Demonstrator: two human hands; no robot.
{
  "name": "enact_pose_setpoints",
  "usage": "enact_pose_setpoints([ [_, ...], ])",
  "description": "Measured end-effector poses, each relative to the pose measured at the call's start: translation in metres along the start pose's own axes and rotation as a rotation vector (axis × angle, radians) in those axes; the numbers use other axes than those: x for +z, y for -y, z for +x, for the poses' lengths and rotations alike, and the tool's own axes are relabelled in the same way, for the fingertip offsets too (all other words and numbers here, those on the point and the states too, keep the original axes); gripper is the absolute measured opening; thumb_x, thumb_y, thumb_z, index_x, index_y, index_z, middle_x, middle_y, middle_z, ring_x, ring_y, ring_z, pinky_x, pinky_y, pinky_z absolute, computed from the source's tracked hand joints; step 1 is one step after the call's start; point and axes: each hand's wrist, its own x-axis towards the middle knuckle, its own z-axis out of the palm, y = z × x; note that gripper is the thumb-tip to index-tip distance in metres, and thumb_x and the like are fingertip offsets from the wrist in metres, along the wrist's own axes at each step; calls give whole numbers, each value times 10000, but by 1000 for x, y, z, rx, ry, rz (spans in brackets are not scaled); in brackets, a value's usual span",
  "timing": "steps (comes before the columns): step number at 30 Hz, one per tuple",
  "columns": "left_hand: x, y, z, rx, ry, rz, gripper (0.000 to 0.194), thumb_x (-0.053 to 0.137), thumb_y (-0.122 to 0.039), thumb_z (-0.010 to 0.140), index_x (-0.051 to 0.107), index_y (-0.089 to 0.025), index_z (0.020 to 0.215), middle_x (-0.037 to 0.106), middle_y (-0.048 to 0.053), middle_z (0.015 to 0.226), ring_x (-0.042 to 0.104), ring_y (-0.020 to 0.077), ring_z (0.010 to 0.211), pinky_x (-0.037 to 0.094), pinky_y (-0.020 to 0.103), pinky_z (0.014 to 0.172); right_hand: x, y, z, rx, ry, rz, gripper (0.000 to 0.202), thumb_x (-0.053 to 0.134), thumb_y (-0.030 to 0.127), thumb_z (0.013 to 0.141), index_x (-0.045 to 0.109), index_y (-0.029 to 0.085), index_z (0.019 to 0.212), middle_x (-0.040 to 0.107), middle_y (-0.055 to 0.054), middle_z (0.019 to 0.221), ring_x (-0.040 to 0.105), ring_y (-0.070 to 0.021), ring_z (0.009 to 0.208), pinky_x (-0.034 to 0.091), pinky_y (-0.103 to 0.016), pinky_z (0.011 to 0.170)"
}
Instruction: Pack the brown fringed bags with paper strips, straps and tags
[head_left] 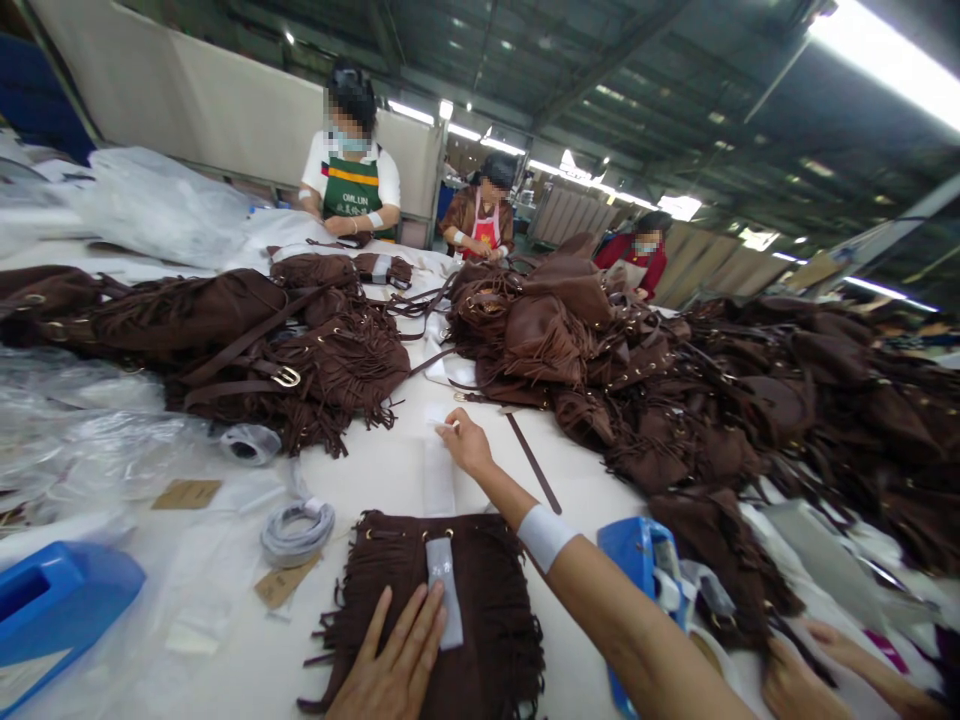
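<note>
The left hand (401,650) lies flat, fingers slightly parted, gripping nothing, on the fringed brown bag (499,600) upon the white table (330,480), touching its grey strip (441,565); the outstretched right hand (468,442) pinches the far end of a translucent strip (439,485); further right, a blue dispenser (634,545) stands, contents partly hidden.

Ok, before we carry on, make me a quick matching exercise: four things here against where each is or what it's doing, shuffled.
1. Left hand
2. Right hand
3. Grey coil
4. Gold buckle

A. Among the brown bags at picture left
B. Pinching the pale strip
C. Resting on the fringed brown piece
D. On the white table, left of the fringed brown piece

Pairs: 1-C, 2-B, 3-D, 4-A
</note>
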Motion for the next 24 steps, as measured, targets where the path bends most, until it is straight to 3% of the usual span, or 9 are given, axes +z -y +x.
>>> enact_pose_setpoints([
  [4,-4,0,-1,-13,42,-20,526,458,-452,938,521,-187,1388,491,81,1485,-54,260,1509,-119,557,1184,0,-2,-3,29,1,275,87,585,289,856,530,241,903,578,80,649,601,-115,569,426,-213,574],
  [7,-6,-4,-2,-27,95,-51,606,479,-442,909,432,-176,1451,384,95,1554,-69,243,1511,-147,550,1180,-4,2,-8,37,-26,456,246,630,242,773,549,243,1005,556,83,699,593,-105,578,463,-225,587],
  [13,-27,-13,0,-131,422,-305,1051,623,-439,670,132,-134,1549,53,144,1631,4,311,1511,-85,594,1189,-25,26,-28,56,-38,760,675,708,224,660,478,241,1295,540,78,743,562,-111,661,493,-268,672],
  [17,-38,-13,3,-167,445,-399,1039,572,-395,705,16,-181,1556,-28,99,1635,-1,286,1513,-60,577,1203,-44,40,-59,69,23,886,783,769,250,617,474,231,1342,557,63,770,580,-126,709,501,-305,725],
  [21,-39,-13,3,-180,456,-418,1058,575,-390,695,-13,-198,1554,-41,78,1637,-15,270,1514,-80,571,1201,-56,44,-102,98,108,946,759,802,258,604,521,186,1305,580,45,783,588,-126,705,486,-306,740],
  [24,-38,-13,2,-168,436,-406,1090,593,-380,676,-26,-192,1553,-52,77,1636,-16,263,1515,-97,558,1200,-61,43,-136,110,173,971,836,801,231,616,453,202,1376,564,59,786,590,-121,733,470,-285,757],
])
